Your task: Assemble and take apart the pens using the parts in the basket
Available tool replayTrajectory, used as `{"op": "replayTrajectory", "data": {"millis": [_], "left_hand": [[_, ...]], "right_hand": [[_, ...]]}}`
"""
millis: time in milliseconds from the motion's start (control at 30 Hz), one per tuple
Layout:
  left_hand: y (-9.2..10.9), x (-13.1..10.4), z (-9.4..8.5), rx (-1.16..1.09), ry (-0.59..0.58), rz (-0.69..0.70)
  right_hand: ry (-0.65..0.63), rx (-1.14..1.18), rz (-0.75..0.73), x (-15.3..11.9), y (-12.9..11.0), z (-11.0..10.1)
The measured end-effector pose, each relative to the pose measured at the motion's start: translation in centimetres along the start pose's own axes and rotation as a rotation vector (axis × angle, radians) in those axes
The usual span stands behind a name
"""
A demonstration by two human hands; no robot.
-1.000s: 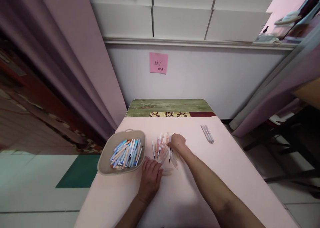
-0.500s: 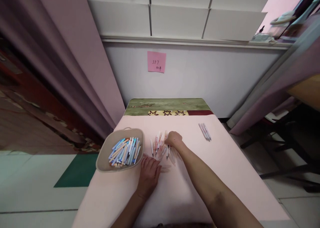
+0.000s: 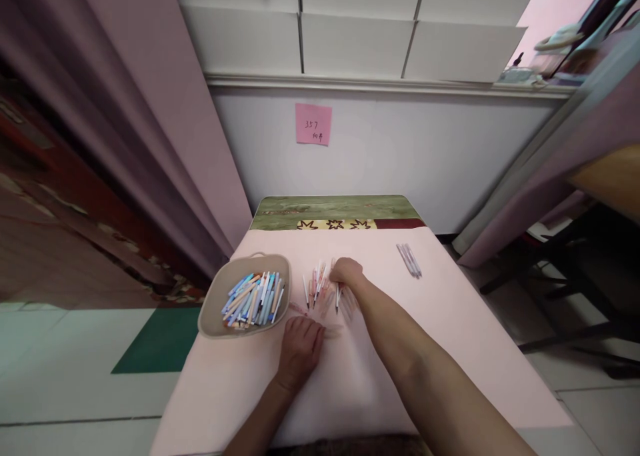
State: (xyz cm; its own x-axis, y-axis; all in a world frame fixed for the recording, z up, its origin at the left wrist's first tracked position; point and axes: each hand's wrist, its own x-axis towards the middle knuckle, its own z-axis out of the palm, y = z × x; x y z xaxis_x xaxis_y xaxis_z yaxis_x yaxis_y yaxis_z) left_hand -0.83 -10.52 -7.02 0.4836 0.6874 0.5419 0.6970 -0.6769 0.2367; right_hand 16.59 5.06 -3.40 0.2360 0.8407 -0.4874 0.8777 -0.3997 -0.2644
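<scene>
My right hand (image 3: 346,270) is closed over the far right side of a small spread of pens, its fingertips pointing down and hidden. What it grips cannot be made out. Slim white pen refills with dark tips (image 3: 319,284) lie there among clear, pinkish pen barrels (image 3: 327,301). Nearer to me, my left hand (image 3: 302,345) rests palm down on the pink tablecloth, fingers stretched forward and slightly bent. A clear barrel-like piece (image 3: 333,331) lies right beside its thumb, and a pinkish one shows just beyond its fingertips.
A beige basket (image 3: 211,309) full of blue, white and orange pens stands on the left of the table. Several pale purple pens (image 3: 409,261) lie side by side at the right. Behind the table, a pink note (image 3: 313,124) is stuck to the white wall.
My left hand has shifted slightly, uncovering more of the pinkish piece beyond its fingers. The right hand stays at the pens. The view has moved a little.
</scene>
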Motion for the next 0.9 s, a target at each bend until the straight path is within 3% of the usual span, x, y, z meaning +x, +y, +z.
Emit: {"op": "replayTrajectory", "data": {"millis": [133, 233, 333, 433, 567, 767, 900], "left_hand": [[0.0, 0.0, -0.1, -0.006, -0.01, -0.02], [-0.1, -0.1, -0.3, -0.02, -0.023, -0.032], [-0.2, -0.3, -0.2, -0.043, -0.018, -0.035], [-0.3, 0.0, 0.2, -0.072, -0.02, -0.046], [0.1, 2.8, 1.0, -0.029, -0.117, -0.065], [0.6, 9.2, 3.1, 0.061, -0.358, 0.276], [0.6, 11.0, 3.9, 0.044, -0.46, 0.532]], "right_hand": [[0.021, 0.153, 0.021, 0.4, 0.5, -0.4], [0.065, 0.355, 0.021, 0.3, 2.4, -1.0], [0.137, 0.656, -0.004, -0.9, 6.4, -0.9], [0.232, 0.993, -0.024, -2.9, 11.3, 0.7], [0.327, 1.376, -0.053, -4.9, 16.0, 3.6], [0.305, 1.708, -0.15, -5.0, 17.5, 5.2], [0.278, 1.879, -0.23, -5.0, 17.5, 5.1]]}}
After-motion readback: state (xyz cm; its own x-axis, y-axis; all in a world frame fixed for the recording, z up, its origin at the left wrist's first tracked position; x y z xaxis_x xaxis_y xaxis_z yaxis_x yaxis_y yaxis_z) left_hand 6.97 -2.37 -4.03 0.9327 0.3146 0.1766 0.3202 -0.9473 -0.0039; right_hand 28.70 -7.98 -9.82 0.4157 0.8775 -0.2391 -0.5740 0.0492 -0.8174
